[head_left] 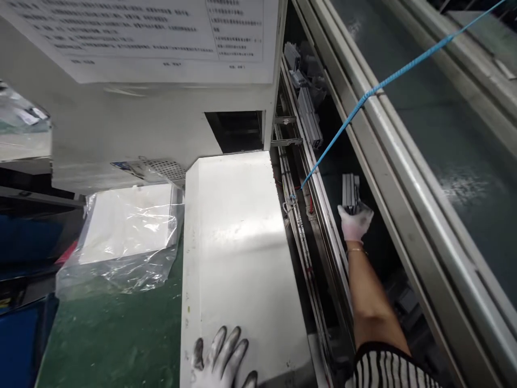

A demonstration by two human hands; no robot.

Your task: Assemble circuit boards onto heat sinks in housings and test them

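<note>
My left hand (pixel 224 361) wears a white glove with darkened fingertips. It lies palm down, fingers spread, on the smooth white panel (pixel 238 258) at the bottom middle. To the right, my right arm reaches down into the dark channel beside the conveyor rail. There my right hand (pixel 355 221), in a thin white glove, is closed around the near end of a small bundle of grey ribbed bars (pixel 349 189). Its fingertips are partly hidden by the bundle. Farther up the same channel lie similar grey bars (pixel 310 116), apart from my hand.
A blue cord (pixel 365 97) stretches diagonally over the metal rails (pixel 388 129). Cables (pixel 301 231) run along the channel. On the green surface (pixel 121 334) at left lies a white slab in clear plastic (pixel 129 223). A cabinet with a printed sheet (pixel 173 43) stands ahead.
</note>
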